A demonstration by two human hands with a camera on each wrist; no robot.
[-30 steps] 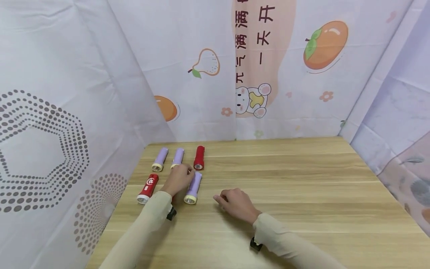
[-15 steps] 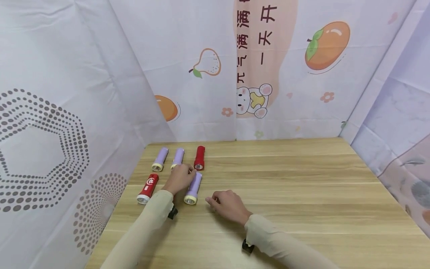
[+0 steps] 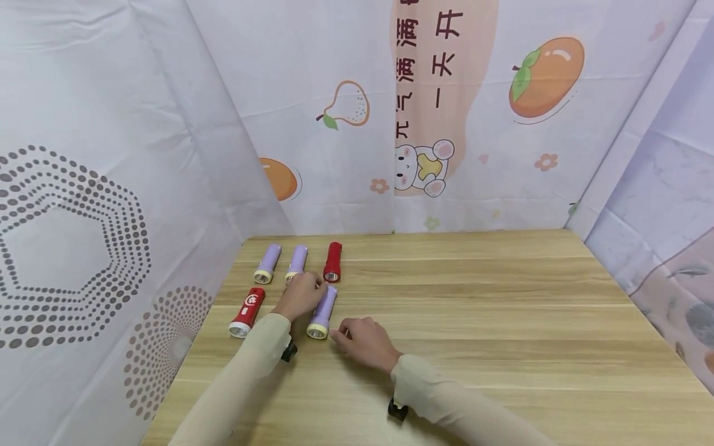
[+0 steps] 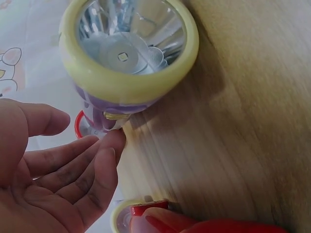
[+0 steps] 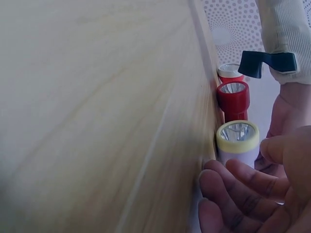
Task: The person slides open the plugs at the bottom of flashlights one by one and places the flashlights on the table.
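Several flashlights lie on the wooden table in two rows. My left hand [image 3: 302, 295] is beside the tail of the front-row purple flashlight [image 3: 322, 313], its fingers loosely bent. In the left wrist view its fingertips are close to that flashlight's body; whether they touch cannot be seen. Beneath this hand lies a red flashlight [image 5: 233, 99], mostly hidden in the head view. My right hand [image 3: 365, 342] is just right of the purple flashlight's yellow-rimmed head, thumb and relaxed fingers apart, holding nothing.
A red flashlight with a white rim [image 3: 246, 314] lies at the front left. Behind are two purple flashlights [image 3: 269, 263] and a dark red one [image 3: 333, 262]. The wooden table [image 3: 502, 310] stretches right. Printed curtains [image 3: 346, 173] stand at the back and sides.
My right hand has moved left, closer to the head of the front purple flashlight. My left hand has stayed almost in place, and the flashlights have not moved on the table.
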